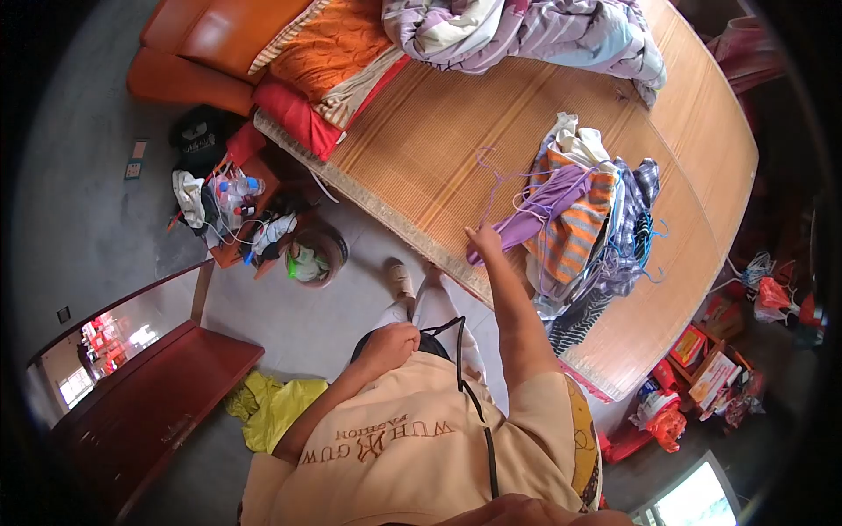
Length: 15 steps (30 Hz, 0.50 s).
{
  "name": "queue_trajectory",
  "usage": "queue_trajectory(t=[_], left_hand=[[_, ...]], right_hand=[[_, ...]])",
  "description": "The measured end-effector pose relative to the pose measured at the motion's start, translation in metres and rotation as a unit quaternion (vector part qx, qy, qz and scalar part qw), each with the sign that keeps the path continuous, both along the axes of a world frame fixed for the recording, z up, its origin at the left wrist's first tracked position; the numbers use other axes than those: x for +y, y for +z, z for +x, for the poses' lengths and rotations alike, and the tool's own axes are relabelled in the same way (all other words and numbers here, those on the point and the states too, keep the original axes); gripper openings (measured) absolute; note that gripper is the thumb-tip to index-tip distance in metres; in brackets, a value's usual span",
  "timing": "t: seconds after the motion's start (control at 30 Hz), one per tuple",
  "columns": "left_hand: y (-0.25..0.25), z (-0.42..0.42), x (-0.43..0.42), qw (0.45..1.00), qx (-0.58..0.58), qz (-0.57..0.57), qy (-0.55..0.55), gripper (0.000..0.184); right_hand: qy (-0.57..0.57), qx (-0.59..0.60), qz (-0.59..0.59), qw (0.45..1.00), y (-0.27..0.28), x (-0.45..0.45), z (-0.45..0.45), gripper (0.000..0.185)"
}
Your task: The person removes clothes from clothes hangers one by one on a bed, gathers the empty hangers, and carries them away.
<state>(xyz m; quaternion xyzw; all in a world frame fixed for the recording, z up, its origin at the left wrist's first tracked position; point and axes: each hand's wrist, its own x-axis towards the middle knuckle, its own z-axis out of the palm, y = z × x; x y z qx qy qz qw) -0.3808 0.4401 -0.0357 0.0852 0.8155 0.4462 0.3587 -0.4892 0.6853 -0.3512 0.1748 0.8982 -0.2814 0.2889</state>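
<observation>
Across the upper middle of the view, a mat-covered bed [403, 149] was seen, topped at its far side by a crumpled quilt [526, 39]. On its right half, a pile of clothes [630, 232] was heaped, an orange-and-grey striped garment [574, 237] included. Over this pile a purple garment [561, 193] was draped. Its long axis was set aslant: its narrow end was pointed down-left, toward the bed's near edge, its wider part up-right; which end was the collar could not be told. It was judged light, soft and limp, not fragile but easily creased, and best grasped at its hanger or shoulders. Above the narrow end, a purple hanger [496, 178] was seen against the bed. The narrow end was met by the right hand [482, 240], its fingers partly bent; whether cloth or wire was gripped could not be told. The left hand [395, 344] was held curled at the waist, with nothing seen in it.
</observation>
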Motion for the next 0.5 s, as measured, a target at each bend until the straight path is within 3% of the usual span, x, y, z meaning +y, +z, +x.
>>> queue_trajectory(t=[0.07,0.13,0.2,0.4,0.5], left_hand=[[0.004,-0.002,-0.002,1.0,0.005,0.003,0.007,0.009],[-0.001,0.002,-0.008,1.0,0.02,0.017,0.005,0.01],[-0.001,0.004,-0.012,0.999,0.037,0.031,0.002,0.01],[0.012,0.009,-0.028,0.995,0.063,0.072,-0.01,0.011],[0.016,0.016,-0.041,0.993,0.044,0.112,-0.008,0.012]], right_hand=[[-0.042,-0.066,0.043,0.996,0.045,0.0,0.001,0.056],[-0.033,-0.032,0.075,0.996,0.064,0.001,0.014,0.054],[-0.066,0.096,0.08,0.99,0.075,0.005,0.031,0.052],[-0.245,0.24,0.134,0.93,0.176,0.039,0.068,0.04],[-0.3,0.374,0.062,0.875,0.258,0.04,0.092,0.033]])
